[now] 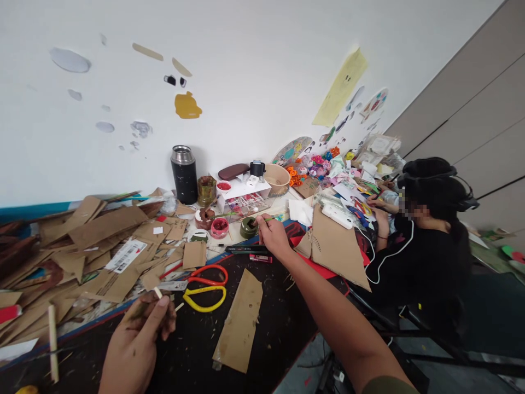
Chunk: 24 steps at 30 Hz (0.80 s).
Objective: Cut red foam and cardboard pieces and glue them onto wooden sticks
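My left hand [133, 342], smudged with dark green paint, is closed in a pinch round a short pale wooden stick [158, 293]. Over by the jar of dark green paint [248, 227], my right hand [273, 235] is closed on a thin paintbrush [268, 219], whose bristles I cannot make out. Between the hands lie scissors [205, 289] with one red and one yellow handle loop. A strip of cardboard [240, 323] rests on the dark tabletop near them. Pink paint [219, 228] and brown paint [205, 217] stand in small jars left of the green one.
Cardboard scraps [110, 241] are heaped at the left. A black flask [184, 175] stands against the wall, with a box [246, 197] to its right. A cardboard sheet [334, 249] and a white phone-like object [337, 216] lie before a seated person [422, 262] at the right.
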Each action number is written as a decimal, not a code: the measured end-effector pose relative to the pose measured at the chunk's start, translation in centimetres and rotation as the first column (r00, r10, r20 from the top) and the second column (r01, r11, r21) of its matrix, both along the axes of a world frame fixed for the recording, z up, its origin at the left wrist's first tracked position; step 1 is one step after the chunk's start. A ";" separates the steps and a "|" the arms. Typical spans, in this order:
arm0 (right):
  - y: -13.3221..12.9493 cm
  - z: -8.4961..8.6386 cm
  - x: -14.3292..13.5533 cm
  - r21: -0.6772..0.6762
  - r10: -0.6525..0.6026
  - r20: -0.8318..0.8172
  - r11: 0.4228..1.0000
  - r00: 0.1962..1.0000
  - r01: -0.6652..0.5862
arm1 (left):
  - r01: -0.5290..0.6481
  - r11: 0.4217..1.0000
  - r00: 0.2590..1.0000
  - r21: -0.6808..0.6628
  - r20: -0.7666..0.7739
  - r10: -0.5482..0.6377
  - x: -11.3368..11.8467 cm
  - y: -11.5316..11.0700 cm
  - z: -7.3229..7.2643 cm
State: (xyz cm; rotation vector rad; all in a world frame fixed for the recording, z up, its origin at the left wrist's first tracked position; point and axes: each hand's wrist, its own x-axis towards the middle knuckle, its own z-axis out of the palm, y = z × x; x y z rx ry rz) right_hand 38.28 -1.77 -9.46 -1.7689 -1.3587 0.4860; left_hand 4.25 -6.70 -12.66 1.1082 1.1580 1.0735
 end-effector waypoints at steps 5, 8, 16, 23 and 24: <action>0.0 0.3 0.8 0.012 -0.033 -0.008 0.999 0.999 0.033 | 0.014 1.000 1.000 -0.005 -0.013 -0.014 0.1 0.0 0.2; 0.0 0.6 0.8 0.014 -0.044 0.026 0.999 0.999 0.043 | 0.006 1.000 1.000 -0.014 0.001 -0.006 0.0 0.0 0.1; 0.0 0.6 -0.2 -0.016 0.017 0.088 1.000 0.996 -0.016 | -0.005 1.000 1.000 -0.013 0.004 0.005 0.0 -0.1 0.0; 0.2 1.1 0.4 -0.004 -0.022 0.122 1.000 0.992 0.022 | 0.002 1.000 1.000 -0.016 -0.012 -0.002 0.1 0.0 0.0; 0.2 1.0 0.2 -0.002 -0.019 0.122 1.000 0.992 0.019 | 0.008 1.000 1.000 -0.014 -0.012 -0.009 0.1 0.0 -0.1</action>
